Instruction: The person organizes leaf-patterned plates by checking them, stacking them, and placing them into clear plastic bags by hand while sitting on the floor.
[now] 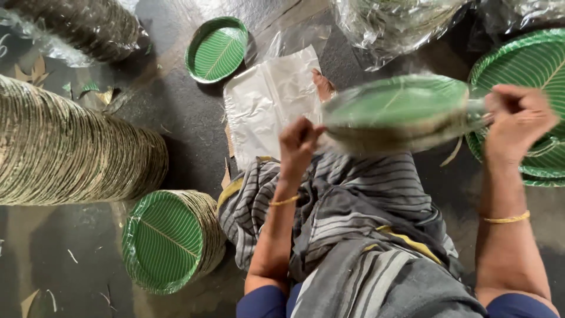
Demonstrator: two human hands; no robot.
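Plates again, green leaf-print paper ones: a wrapped stack of plates [400, 115] sits in clear plastic, held up over the lap at about 1 o'clock from frame centre, blurred from motion. The left hand [299, 141] is fisted tight on the plastic at the stack's 9 o'clock end, and the right hand [518, 118] is clenched on the gathered film at its 3 o'clock end. Looks to me like the bag-closing step: the bundle is already inside the film and the ends are being pulled or twisted. I'd guess the next bit needs both fists to keep tension so the stack doesn't slide out sideways, but that's just my read.

Counting what's around:
- one single plate [216, 48] lying face up on the floor at 11 o'clock
- one short bagged stack [170, 238] tipped on its side at 7 o'clock
- two long rolls of stacked plates, a big roll [70, 153] at 9 o'clock and a wrapped roll [88, 26] at 10 o'clock
- one pile of loose plates [529, 65] at 3 o'clock, behind the right hand, can't count how many
- one flat pile of clear bags [268, 100] at 12 o'clock
- two thin gold bangles, one per wrist

Striped cloth [353, 224] covers the lap.
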